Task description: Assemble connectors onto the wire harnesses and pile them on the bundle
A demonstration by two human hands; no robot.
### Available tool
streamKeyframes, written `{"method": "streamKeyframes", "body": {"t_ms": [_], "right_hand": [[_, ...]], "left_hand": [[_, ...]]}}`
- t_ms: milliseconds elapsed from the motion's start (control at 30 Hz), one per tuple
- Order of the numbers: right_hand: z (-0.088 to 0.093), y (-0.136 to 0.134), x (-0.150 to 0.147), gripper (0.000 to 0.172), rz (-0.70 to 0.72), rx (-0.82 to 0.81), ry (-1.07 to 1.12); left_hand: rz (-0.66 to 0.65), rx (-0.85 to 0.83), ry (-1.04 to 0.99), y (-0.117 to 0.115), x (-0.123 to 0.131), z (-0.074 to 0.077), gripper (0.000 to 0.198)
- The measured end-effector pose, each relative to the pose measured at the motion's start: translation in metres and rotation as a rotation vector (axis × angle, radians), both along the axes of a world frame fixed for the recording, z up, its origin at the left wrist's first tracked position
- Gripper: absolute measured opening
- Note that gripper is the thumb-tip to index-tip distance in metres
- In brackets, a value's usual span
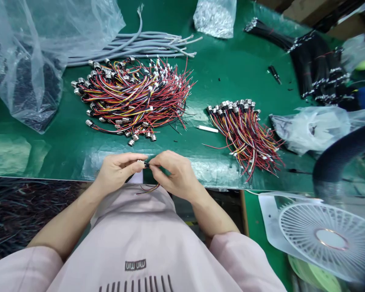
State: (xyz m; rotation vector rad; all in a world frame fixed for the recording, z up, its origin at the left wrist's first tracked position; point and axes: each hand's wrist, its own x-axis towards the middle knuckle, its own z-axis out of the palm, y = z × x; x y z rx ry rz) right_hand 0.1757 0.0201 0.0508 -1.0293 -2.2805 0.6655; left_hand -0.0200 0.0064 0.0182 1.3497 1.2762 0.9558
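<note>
Close to the table's front edge, both hands meet over a wired metal connector with a silvery end and a black part. My left hand pinches the silvery end between thumb and fingers. The black part is gripped by the fingertips of my right hand. Thin coloured wires hang below my right hand, in front of the shirt. Farther back lies a large heap of similar wired connectors. To the right is a smaller bundle of wired connectors, with a white pen-like stick beside it.
Grey cables lie at the back, partly under a clear plastic bag. Black cable bundles and another plastic bag are on the right. A black flexible hose arches above a white fan at the lower right.
</note>
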Motion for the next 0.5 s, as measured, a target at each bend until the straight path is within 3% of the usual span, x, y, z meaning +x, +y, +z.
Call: {"method": "streamKeyframes", "body": {"t_ms": [67, 233, 367, 500], "right_hand": [[0.0, 0.007, 0.014, 0.012, -0.027, 0.039, -0.062], [-0.014, 0.039, 0.05, 0.013, -0.281, 0.167, -0.411], [-0.028, 0.058, 0.056, 0.011, -0.267, 0.114, -0.557], [-0.033, 0.065, 0.055, 0.013, -0.236, 0.089, -0.528]], "left_hand": [[0.011, -0.017, -0.025, 0.0, 0.0, 0.0, 0.026], [0.016, -0.057, -0.069, -0.001, 0.0, -0.001, 0.026], [0.019, -0.068, -0.077, -0.001, -0.001, -0.001, 0.026], [0.011, -0.075, -0.081, -0.001, -0.001, -0.002, 0.026]]}}
